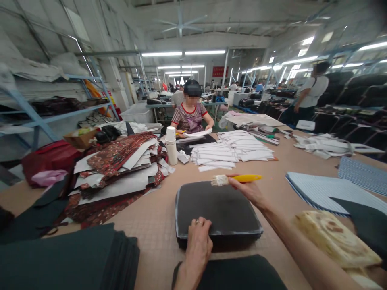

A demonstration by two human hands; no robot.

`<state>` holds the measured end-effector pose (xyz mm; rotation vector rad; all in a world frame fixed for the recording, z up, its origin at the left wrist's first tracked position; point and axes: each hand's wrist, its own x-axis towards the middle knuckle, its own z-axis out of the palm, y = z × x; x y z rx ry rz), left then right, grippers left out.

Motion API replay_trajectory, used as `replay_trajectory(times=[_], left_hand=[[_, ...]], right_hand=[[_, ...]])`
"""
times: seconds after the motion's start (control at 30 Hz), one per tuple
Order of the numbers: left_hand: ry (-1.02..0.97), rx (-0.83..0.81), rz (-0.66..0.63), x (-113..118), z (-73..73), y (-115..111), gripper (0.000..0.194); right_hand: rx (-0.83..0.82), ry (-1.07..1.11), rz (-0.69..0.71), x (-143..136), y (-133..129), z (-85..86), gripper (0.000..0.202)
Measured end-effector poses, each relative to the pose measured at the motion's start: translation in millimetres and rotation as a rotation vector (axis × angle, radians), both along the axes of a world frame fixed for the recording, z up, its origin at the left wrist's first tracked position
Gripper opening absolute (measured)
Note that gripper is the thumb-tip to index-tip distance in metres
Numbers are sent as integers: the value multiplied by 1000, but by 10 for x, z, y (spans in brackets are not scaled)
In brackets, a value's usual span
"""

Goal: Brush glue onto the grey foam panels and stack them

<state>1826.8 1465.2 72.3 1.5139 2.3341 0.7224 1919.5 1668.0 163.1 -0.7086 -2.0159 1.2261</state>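
A stack of dark rounded panels [217, 207] lies in front of me, with whitish paste along the edges of the top one. My left hand [198, 243] is at its near edge, fingers curled and pressed together on the top panel's rim; the fingertips are partly hidden. Over the far side of the stack, my right hand [248, 191] grips a paintbrush [246, 178] by its yellow handle. The brush's bristles point left and are coated in white. Close to my right forearm stands a yellowish paste-crusted container [337, 237].
Dark green panels [57, 257] are piled at the near left, more dark fabric [238, 274] at the front. Beyond lie patterned pieces [121, 157], stacked paper cups [171, 147] and white strips [229, 149]. A co-worker [192, 114] sits opposite; striped fabric [329, 191] lies right.
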Motion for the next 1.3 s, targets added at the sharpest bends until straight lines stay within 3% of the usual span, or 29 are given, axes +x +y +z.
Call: replay_trajectory(times=[0.13, 0.27, 0.47, 0.67, 0.83, 0.97, 1.1, 1.3], left_hand=[[-25, -44, 62, 29, -109, 79, 47], [-68, -73, 83, 14, -202, 123, 47], [-114, -76, 99, 21, -272, 142, 46], [-161, -68, 111, 49, -239, 135, 46], [-151, -76, 113, 48, -192, 126, 49], [-133, -53, 116, 28, -262, 145, 46], [-105, -8, 130, 31, -366, 165, 43], [-41, 111, 175, 35, -297, 112, 42]], right_hand=[[46, -61, 271, -717, -58, 91, 27], [48, -137, 510, -1265, -140, 40, 25], [38, -221, 698, -1593, -34, -84, 27], [81, -225, 621, -1510, 232, -83, 26], [96, -211, 602, -1589, 152, -114, 32], [98, -221, 559, -1511, 184, -215, 33], [133, -229, 390, -1057, 440, -175, 33], [185, -129, 140, -83, 567, 219, 49]])
